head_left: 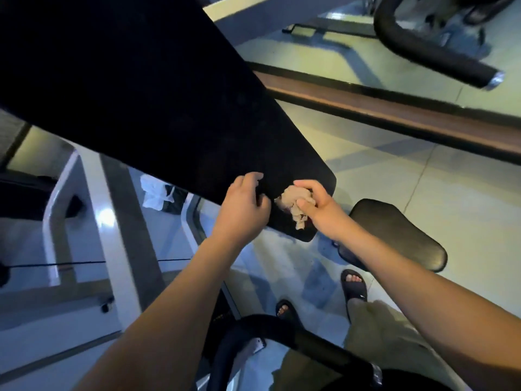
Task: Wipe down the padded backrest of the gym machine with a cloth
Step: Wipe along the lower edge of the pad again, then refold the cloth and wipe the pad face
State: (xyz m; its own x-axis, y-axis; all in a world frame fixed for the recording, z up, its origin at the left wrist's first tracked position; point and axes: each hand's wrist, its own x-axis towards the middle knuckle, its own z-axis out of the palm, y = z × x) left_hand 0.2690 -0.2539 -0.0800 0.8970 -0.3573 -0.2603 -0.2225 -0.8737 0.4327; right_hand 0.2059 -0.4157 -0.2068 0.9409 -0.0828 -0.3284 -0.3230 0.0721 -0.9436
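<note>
The black padded backrest (pixel 141 94) fills the picture from 10 o'clock down to the centre, tilted, and its narrow rounded end is just below the middle. Both hands are on this lower end. The left hand (pixel 244 206) grips the edge of the pad, with its fingers curled over onto the dark surface. At 3 o'clock from it, just beside, the right hand (pixel 318 207) holds a small crumpled beige cloth (pixel 293 204). The thumb and the bent fingers are closed around the cloth and keep it against the pad. One loose tip of the cloth hangs toward 6 o'clock, near the bottom corner of the backrest.

At 4 o'clock from the right hand there is a black seat pad (pixel 400 235), apart from the backrest. Below it, toward 6 o'clock, two feet in dark sandals (pixel 353 283) stand on the pale tiled floor (pixel 423 179). A white machine frame (pixel 93 210) runs at 8 o'clock. A curved black padded bar (pixel 428 55) is at 1 o'clock, and another black bar (pixel 310 342) crosses at 6 o'clock. Something white (pixel 153 193) lies on the floor at 9 o'clock from the left hand; I cannot tell what it is.
</note>
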